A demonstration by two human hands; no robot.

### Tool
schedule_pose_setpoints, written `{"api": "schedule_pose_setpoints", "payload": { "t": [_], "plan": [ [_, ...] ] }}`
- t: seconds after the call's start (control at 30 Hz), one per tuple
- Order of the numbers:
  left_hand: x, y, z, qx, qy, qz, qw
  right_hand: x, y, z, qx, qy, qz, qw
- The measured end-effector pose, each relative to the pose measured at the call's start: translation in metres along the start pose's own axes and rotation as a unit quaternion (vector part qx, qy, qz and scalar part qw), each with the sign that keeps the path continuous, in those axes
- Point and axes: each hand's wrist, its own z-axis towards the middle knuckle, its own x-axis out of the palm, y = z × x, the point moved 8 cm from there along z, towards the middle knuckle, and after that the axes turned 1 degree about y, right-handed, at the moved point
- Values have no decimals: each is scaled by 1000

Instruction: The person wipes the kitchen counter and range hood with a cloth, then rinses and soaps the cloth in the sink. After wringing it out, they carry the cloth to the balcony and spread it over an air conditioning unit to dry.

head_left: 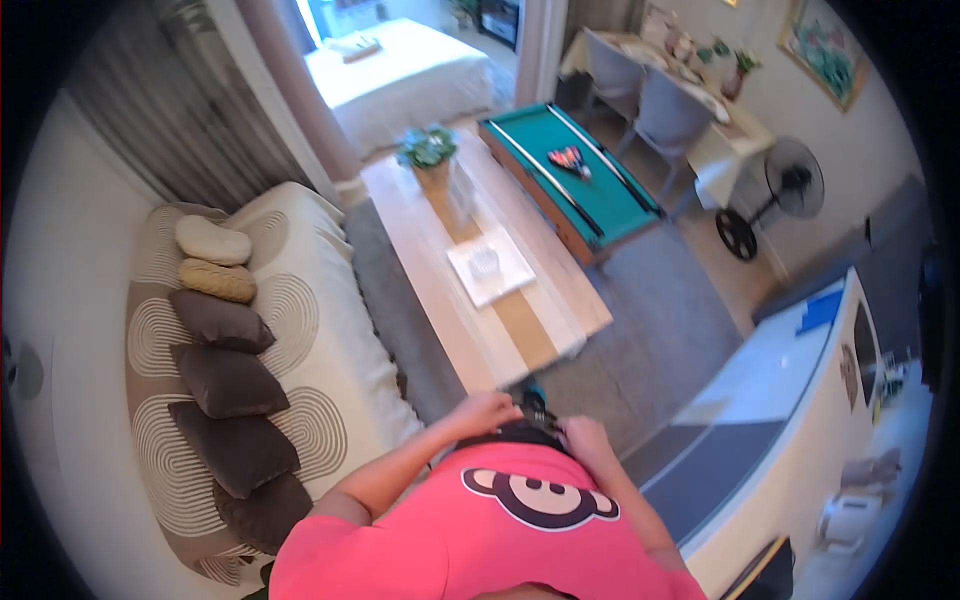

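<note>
My left hand (490,412) is at my waist, its fingers curled in against a dark item (538,418) at the front of my body. On the other side of that item is my right hand (583,436), with fingers bent and close together against its edge. Small and blurred, the dark item could be part of a belt or a pouch; its kind does not show. What the fingertips pinch is hidden. Below both hands is my pink shirt (440,520) with a cartoon monkey print (542,498).
Ahead stands a wooden coffee table (420,250) with a potted plant (428,148) and white tray (512,262). A small pool table (620,205) is beyond it. On the left is a cushioned sofa (330,330); a fan (795,180) and white counter (800,440) are right.
</note>
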Motion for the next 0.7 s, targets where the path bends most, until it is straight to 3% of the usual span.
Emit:
{"api": "schedule_pose_setpoints", "payload": {
  "t": [0.07,0.1,0.2,0.33,0.47,0.7],
  "plan": [
    [-3,-16,4,149,-73,129,978,-4,11,6,-25,12,-13,1000],
    [2,-11,11,122,-45,139,982,-7,14,8,-34,12,-24,999],
    [4,-19,18,293,-104,212,926,-11,18,13,-64,-19,-33,997],
    [20,1,35,164,71,207,962,-23,30,19,-123,-65,-70,988],
    [19,-5,36,141,145,143,969,-20,33,27,-196,-109,-74,972],
    [23,-3,42,155,201,120,960,-3,24,41,-163,-33,-17,986]
  ]
}}
